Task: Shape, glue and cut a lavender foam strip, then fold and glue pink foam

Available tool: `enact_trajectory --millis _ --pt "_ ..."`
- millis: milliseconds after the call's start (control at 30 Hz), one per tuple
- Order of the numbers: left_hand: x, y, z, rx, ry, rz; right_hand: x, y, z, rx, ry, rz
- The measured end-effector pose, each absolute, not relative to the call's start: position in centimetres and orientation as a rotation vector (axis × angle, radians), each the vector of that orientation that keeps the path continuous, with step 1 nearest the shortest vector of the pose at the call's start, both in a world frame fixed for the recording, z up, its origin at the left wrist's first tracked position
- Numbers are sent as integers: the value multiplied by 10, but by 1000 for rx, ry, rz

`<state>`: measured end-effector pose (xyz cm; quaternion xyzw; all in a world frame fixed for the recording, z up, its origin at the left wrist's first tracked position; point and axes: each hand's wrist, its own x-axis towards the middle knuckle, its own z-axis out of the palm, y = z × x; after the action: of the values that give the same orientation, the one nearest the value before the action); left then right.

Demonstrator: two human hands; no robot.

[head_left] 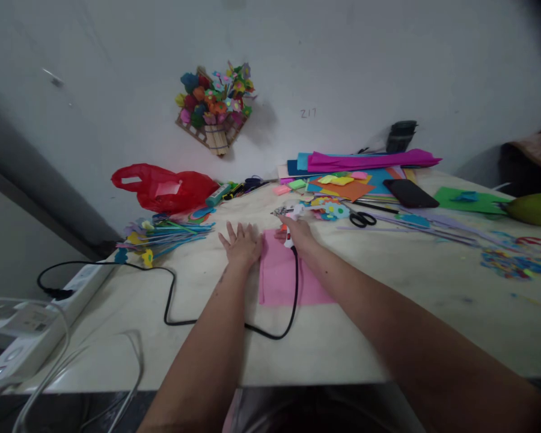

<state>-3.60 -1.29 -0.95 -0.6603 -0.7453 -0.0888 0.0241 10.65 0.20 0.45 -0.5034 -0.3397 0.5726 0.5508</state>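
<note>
The left hand (pixel 241 243) is laid flat near the centre of the frame, fingers spread, palm down on the left edge of a pink sheet (pixel 282 276); nothing is gripped. The right hand (pixel 297 231), just right of it, is closed around a white glue gun (pixel 290 219) whose nozzle is pointed toward the upper left. A black cord (pixel 171 300) is seen running from the gun down across the sheet and looping leftward over the table (pixel 388 325) to a white power strip (pixel 49 319) at the lower left. Black scissors (pixel 363 218) are found right of the right hand, beside paper flower cutouts (pixel 331 208). Stacked coloured paper (pixel 365 165) and a black phone (pixel 410 193) are noted at upper right. Paper flowers on sticks (pixel 162 234) and a red plastic bag (pixel 166 187) are placed at centre left.
</note>
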Motion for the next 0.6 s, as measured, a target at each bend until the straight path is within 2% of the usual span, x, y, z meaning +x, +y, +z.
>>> enact_trajectory --millis 600 --pt "-31 -10 -13 -2040 -2288 -264 105 3 1 -1178 -820 1331"
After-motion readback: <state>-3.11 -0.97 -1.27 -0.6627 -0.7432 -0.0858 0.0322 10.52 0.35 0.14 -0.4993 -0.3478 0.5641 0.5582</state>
